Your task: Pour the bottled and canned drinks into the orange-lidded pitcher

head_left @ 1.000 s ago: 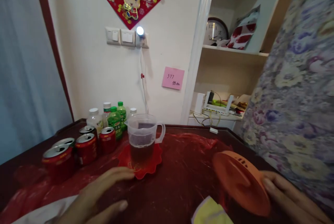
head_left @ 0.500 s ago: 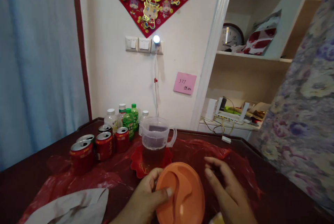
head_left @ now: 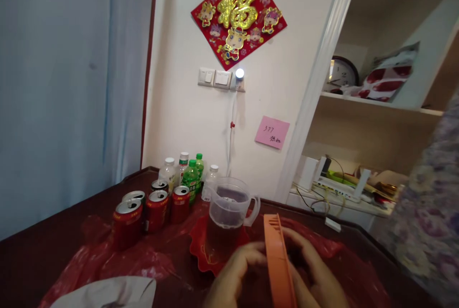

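An orange plastic lid (head_left: 277, 260) stands edge-on to me at the front of the table, its rim slots showing at the top. My left hand (head_left: 238, 274) is closed at its left side, with the fingertips against the lid. Behind its right side my right hand (head_left: 311, 272) curls its fingers, and they touch the lid too. The lid hides part of both hands. Just beyond them a clear plastic pitcher (head_left: 229, 212) with a handle, partly filled with liquid, stands uncovered on a red scalloped tray (head_left: 201, 250).
Several red cans (head_left: 128, 224) and several bottles (head_left: 191, 179) stand back left. A crumpled red plastic sheet (head_left: 143, 265) covers part of the dark table (head_left: 43, 255). A whitish sheet (head_left: 107, 293) lies front left. A router (head_left: 337, 188) sits on the shelf at right.
The lid has turned from face-on to edge-on and shifted right. My right hand, apart from it before, has come in against it. The view has tilted up and swung left.
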`<state>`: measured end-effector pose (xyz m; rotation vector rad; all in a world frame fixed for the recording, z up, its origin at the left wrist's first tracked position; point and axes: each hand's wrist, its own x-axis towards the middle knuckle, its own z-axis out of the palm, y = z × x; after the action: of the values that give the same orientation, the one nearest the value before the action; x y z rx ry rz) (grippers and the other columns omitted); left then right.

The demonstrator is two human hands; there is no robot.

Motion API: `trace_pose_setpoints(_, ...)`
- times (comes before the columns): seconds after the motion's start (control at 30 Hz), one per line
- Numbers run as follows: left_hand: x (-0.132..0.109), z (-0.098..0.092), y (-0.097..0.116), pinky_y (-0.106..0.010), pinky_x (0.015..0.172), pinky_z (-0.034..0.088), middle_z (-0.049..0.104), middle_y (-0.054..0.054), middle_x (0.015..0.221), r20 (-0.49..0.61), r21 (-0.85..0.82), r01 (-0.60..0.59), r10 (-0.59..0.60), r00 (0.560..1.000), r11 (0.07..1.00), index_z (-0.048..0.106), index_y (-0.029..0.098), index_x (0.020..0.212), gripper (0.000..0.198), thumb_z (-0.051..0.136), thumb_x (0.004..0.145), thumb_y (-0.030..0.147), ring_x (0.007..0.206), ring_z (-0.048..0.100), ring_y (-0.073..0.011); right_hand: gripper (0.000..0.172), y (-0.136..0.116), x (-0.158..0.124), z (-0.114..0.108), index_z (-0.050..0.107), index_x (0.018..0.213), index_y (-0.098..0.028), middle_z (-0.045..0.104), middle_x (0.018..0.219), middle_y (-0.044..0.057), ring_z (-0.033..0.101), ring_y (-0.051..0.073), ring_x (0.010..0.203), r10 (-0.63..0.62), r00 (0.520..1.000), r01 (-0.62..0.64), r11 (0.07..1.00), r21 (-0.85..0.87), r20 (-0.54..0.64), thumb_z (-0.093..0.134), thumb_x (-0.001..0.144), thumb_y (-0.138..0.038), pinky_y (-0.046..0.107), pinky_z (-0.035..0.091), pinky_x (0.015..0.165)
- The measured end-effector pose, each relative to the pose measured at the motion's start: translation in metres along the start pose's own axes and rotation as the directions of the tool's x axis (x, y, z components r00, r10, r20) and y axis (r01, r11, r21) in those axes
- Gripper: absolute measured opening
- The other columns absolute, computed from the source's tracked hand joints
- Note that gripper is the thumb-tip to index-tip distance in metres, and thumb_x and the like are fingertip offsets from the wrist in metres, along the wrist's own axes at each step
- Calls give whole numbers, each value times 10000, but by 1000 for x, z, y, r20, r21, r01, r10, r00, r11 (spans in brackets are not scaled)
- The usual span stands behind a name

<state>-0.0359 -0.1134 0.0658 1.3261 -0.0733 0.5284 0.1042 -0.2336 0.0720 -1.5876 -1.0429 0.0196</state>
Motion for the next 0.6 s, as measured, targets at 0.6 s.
trace_pose_setpoints(0.6, 56, -127, 38, -424, 1045, 418, 599, -165, 1308, -602, 136, 51, 41, 797, 989, 589, 162, 1175, 562, 739, 681, 383, 1268, 531, -320, 439, -32, 180, 50, 695, 1210, -339, 608, 974, 52, 573, 201, 867, -161, 819, 407, 840, -360, 550, 532, 883, -94, 367, 469, 787)
